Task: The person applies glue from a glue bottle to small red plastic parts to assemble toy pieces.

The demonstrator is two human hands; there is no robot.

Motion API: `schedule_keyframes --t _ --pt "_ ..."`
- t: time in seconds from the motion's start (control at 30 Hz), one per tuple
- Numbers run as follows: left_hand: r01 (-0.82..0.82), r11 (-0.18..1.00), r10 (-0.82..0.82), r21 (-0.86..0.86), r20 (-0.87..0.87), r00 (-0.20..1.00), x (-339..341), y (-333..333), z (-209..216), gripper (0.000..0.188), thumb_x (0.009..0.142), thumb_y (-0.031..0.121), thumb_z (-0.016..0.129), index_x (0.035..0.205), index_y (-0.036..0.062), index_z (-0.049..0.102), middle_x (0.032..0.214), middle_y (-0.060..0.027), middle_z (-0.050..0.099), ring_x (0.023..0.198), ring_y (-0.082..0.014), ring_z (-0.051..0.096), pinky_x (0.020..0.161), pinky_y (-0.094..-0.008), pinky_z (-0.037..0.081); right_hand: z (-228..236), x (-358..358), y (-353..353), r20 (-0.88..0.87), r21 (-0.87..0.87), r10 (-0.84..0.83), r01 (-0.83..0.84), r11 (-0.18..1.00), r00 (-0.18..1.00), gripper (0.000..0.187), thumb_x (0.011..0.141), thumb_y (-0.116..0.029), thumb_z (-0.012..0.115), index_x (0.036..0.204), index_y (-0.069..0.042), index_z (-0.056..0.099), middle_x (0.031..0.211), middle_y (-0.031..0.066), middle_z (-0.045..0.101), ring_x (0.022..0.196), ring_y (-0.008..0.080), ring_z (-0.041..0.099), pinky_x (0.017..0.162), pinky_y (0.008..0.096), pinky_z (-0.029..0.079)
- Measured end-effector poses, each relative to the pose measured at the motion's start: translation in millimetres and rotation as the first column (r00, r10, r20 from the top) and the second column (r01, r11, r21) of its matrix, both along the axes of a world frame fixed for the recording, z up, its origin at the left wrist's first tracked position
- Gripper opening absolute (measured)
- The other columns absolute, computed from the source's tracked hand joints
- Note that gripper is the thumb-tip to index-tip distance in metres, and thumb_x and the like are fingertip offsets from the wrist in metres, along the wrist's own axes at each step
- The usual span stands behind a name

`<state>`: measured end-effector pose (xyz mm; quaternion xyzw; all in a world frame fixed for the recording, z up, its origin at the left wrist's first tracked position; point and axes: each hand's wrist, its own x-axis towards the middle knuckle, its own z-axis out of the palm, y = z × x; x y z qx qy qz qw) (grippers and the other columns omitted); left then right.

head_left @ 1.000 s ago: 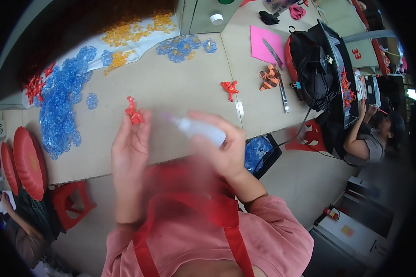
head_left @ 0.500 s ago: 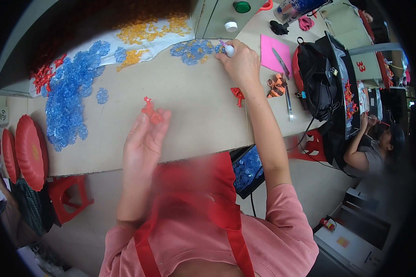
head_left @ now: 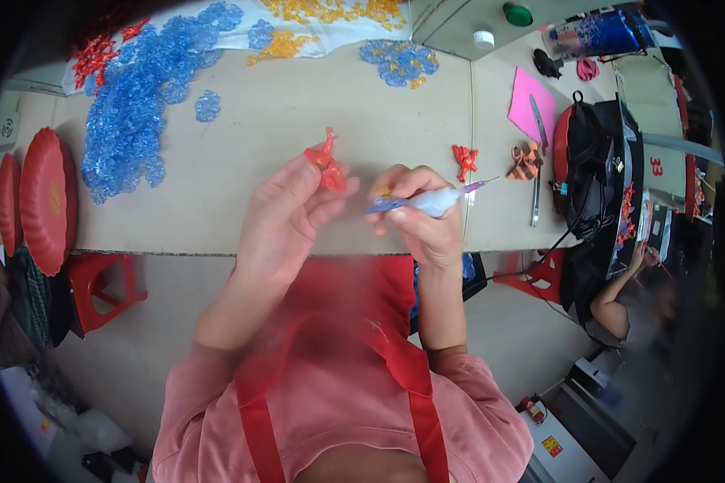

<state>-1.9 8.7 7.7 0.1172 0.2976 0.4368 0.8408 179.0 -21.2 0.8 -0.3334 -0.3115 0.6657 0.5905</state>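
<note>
Between the thumb and fingers of my left hand (head_left: 280,211) is a small glossy red plastic figure (head_left: 330,171), held upright above the table. My right hand (head_left: 431,240) is closed on a small whitish squeeze bottle (head_left: 435,201), whose purple needle tip points up and to the right. The same hand pinches a clear blue plastic piece (head_left: 387,204) with an amber bit (head_left: 384,191) on it. A gap separates the two hands. Past my right hand, another red figure (head_left: 464,161) lies on the table.
A large heap of clear blue pieces (head_left: 129,121) covers the table's left side. Blue and amber pieces (head_left: 399,63) lie at the back. Tweezers (head_left: 536,197), a pink sheet (head_left: 530,105) and a black bag (head_left: 594,165) are at right. Red scalloped trays (head_left: 50,201) stand at left.
My right hand has come back from the rear pile toward my left hand, now with a blue piece and amber bit besides the bottle. The left hand still holds the red figure.
</note>
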Motion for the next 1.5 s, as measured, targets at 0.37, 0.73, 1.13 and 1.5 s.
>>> schedule_keyframes --t 0.37,0.73,1.13,1.5 --pt "-0.072 0.972 0.127 0.223 -0.241 0.962 9.1 -16.1 18.1 0.029 0.09 0.007 0.047 0.116 -0.0066 0.049 0.105 -0.0192 0.058 0.093 -0.0254 0.061 0.081 -0.0296 0.052 -14.0 -6.0 -4.5 0.072 0.287 0.003 -0.024 0.958 0.997 0.012 0.072 0.0 0.068 0.081 0.001 0.06 0.092 0.018 0.058 0.086 0.0228 0.059 0.074 0.0304 0.049" --pt "-0.049 0.971 0.101 0.234 -0.215 0.971 3.2 -22.6 20.3 0.029 0.085 0.003 0.05 0.113 -0.0055 0.052 0.105 -0.0194 0.059 0.093 -0.025 0.061 0.081 -0.0322 0.05 -0.1 -12.6 -10.5 0.331 0.416 -0.245 0.092 0.905 0.911 0.017 0.066 0.009 0.067 0.079 0.0 0.062 0.088 0.0158 0.061 0.079 0.0203 0.06 0.07 0.0282 0.049" --pt "-0.017 0.967 0.084 0.256 -0.254 0.964 2.5 -19.4 23.4 0.031 0.082 -0.001 0.053 0.112 -0.0062 0.053 0.101 -0.017 0.06 0.09 -0.0209 0.061 0.081 -0.0313 0.049 2.3 -9.8 -8.3 0.396 0.42 -0.225 0.042 0.907 0.89 0.016 0.066 0.01 0.067 0.078 0.0 0.063 0.086 0.0162 0.062 0.078 0.0217 0.062 0.067 0.0289 0.051" --pt "0.036 0.972 0.037 0.234 -0.302 0.952 -2.9 -13.2 22.2 0.026 0.08 -0.004 0.056 0.106 -0.0069 0.057 0.093 -0.0124 0.063 0.083 -0.0155 0.061 0.076 -0.0281 0.049 10.3 -11.3 -9.1 0.596 0.51 -0.335 -0.022 0.86 0.73 0.014 0.069 0.005 0.067 0.08 -0.001 0.061 0.084 0.0157 0.062 0.074 0.022 0.063 0.064 0.0287 0.051"
